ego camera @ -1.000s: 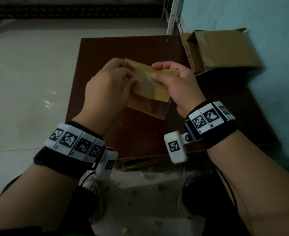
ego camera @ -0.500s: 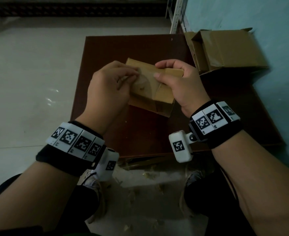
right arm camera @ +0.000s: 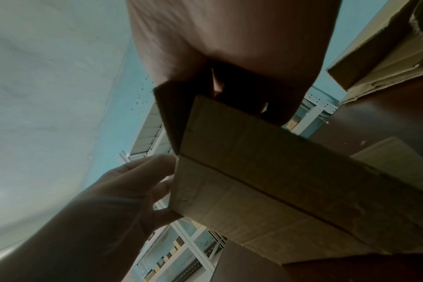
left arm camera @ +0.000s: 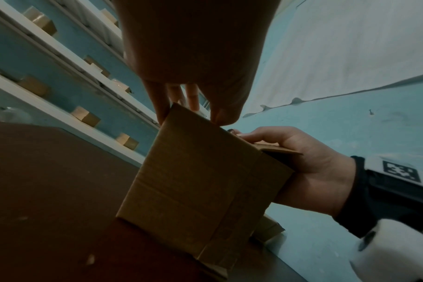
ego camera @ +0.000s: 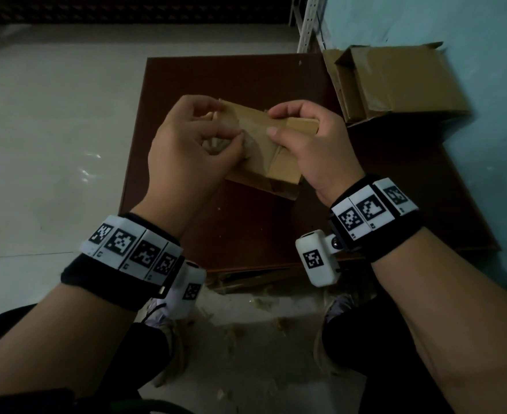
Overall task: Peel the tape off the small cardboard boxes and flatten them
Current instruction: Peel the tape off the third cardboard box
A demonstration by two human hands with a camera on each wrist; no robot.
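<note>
I hold a small brown cardboard box point(ego camera: 279, 162) in the air over the dark brown table point(ego camera: 216, 76). My right hand point(ego camera: 276, 122) grips the box's right end, thumb on its top face and fingers round the far edge. My left hand point(ego camera: 234, 135) pinches a translucent strip of tape point(ego camera: 253, 147) that lifts off the top at the box's left end. The left wrist view shows the box's underside point(left arm camera: 200, 181), with my left fingers point(left arm camera: 157, 101) at its far corner. In the right wrist view a loose flap point(right arm camera: 174, 114) stands out at the box's end.
A larger cardboard box point(ego camera: 395, 82) lies open on its side at the table's back right, against the blue wall point(ego camera: 470, 31). White metal shelving point(ego camera: 309, 22) stands behind the table. Tape scraps point(ego camera: 246, 318) litter the floor between my feet. Pale tiled floor point(ego camera: 52, 130) spreads to the left.
My left fingers have curled tighter on the tape and drawn it further off the box's top. The right hand keeps its grip while the box has tilted slightly.
</note>
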